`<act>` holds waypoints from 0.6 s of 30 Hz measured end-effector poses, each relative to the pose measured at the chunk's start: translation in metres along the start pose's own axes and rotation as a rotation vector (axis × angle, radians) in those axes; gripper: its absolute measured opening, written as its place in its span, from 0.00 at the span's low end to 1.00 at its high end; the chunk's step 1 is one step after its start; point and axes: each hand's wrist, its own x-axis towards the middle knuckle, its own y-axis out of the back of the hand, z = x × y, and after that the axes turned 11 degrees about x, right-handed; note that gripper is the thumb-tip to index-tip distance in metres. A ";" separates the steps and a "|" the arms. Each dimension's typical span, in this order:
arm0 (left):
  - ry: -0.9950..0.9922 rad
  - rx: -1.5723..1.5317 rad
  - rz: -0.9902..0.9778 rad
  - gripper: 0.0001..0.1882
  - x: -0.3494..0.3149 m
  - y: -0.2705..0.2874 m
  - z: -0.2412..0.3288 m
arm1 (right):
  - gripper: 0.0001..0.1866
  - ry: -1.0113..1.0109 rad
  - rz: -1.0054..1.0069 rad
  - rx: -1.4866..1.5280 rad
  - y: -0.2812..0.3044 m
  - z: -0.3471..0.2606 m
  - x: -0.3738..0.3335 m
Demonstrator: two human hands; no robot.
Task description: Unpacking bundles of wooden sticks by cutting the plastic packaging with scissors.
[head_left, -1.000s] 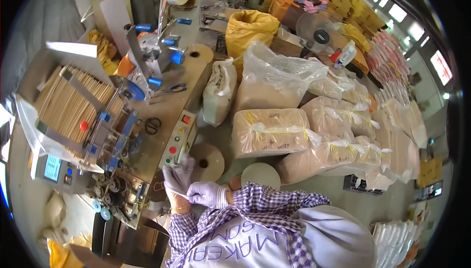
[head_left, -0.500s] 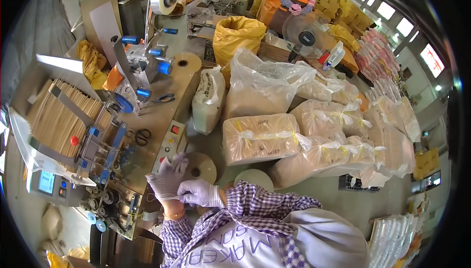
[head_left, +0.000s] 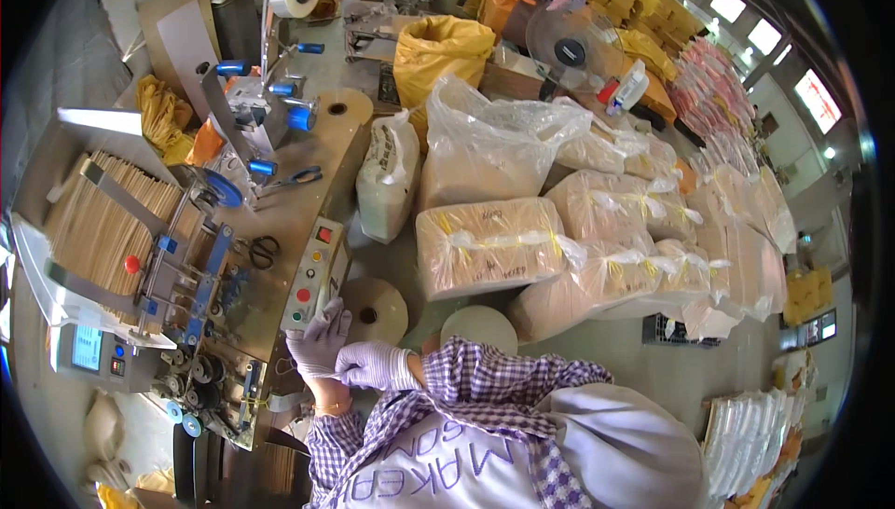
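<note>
the right hand [head_left: 373, 366] pinches its fingers [head_left: 343, 369] together on the cuff of the pale glove [head_left: 312, 352] worn by the left hand [head_left: 319, 341], apparently tugging it snug at the wrist. the left fingers [head_left: 334, 315] spread apart and point up, holding nothing, just beside the button panel [head_left: 313, 271] of the packing machine [head_left: 186, 257]. a round paper roll [head_left: 373, 309] sits near. scissors [head_left: 264, 250] lie on the machine's surface [head_left: 280, 211]. tied bags of sticks [head_left: 494, 243] crowd the right side.
</note>
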 end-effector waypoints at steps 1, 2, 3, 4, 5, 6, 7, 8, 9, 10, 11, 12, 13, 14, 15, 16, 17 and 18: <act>0.039 -0.055 -0.099 0.31 -0.002 0.001 -0.001 | 0.05 0.003 0.014 0.015 -0.001 0.000 -0.001; 0.052 -0.047 -0.092 0.31 -0.006 0.001 -0.004 | 0.05 -0.068 0.019 0.041 -0.002 -0.001 -0.003; 0.018 -0.036 -0.082 0.31 -0.013 -0.010 -0.006 | 0.05 -0.090 0.041 0.070 -0.002 0.000 -0.003; -0.017 -0.026 -0.074 0.31 -0.017 -0.019 -0.006 | 0.05 -0.110 0.062 0.095 -0.001 -0.003 -0.002; 0.056 -0.080 -0.062 0.28 -0.017 -0.019 -0.003 | 0.04 -0.199 0.036 0.106 0.001 -0.007 -0.002; 0.063 -0.075 -0.057 0.28 -0.013 -0.020 0.000 | 0.04 -0.170 0.056 0.125 0.000 -0.002 -0.002; -0.016 -0.003 -0.012 0.27 -0.007 -0.015 0.003 | 0.04 -0.090 0.073 0.033 -0.001 -0.002 -0.003; -0.094 0.069 0.034 0.26 0.000 -0.005 0.008 | 0.04 -0.009 0.090 -0.058 -0.002 -0.003 -0.004; -0.182 0.094 -0.147 0.25 0.011 -0.003 0.016 | 0.04 -0.015 0.093 -0.047 -0.002 -0.004 -0.002; -0.173 0.100 -0.141 0.25 0.009 0.001 0.015 | 0.04 -0.033 0.099 -0.036 -0.004 -0.006 0.001; -0.198 0.070 -0.136 0.24 0.009 0.004 0.016 | 0.05 -0.051 0.105 -0.024 -0.006 -0.006 0.004; -0.227 0.040 -0.133 0.24 0.008 -0.011 0.021 | 0.05 -0.053 0.107 -0.015 -0.008 -0.004 0.007; -0.187 -0.094 -0.107 0.27 0.012 -0.009 0.020 | 0.06 0.068 0.132 -0.090 -0.009 -0.001 0.010; -0.180 -0.088 -0.104 0.27 0.013 -0.012 0.018 | 0.07 0.188 0.158 -0.165 -0.009 0.001 0.010; -0.145 -0.114 -0.322 0.30 0.012 -0.012 0.019 | 0.08 0.156 0.149 -0.161 -0.009 -0.005 0.009; -0.108 -0.138 -0.539 0.32 0.011 -0.012 0.020 | 0.08 0.154 0.142 -0.153 -0.008 -0.011 0.007; -0.083 0.058 -0.625 0.36 0.022 0.006 0.016 | 0.07 0.197 0.180 -0.267 -0.008 -0.015 0.005; 0.044 0.031 -0.534 0.35 0.021 0.008 0.012 | 0.06 0.237 0.224 -0.383 -0.003 -0.017 0.004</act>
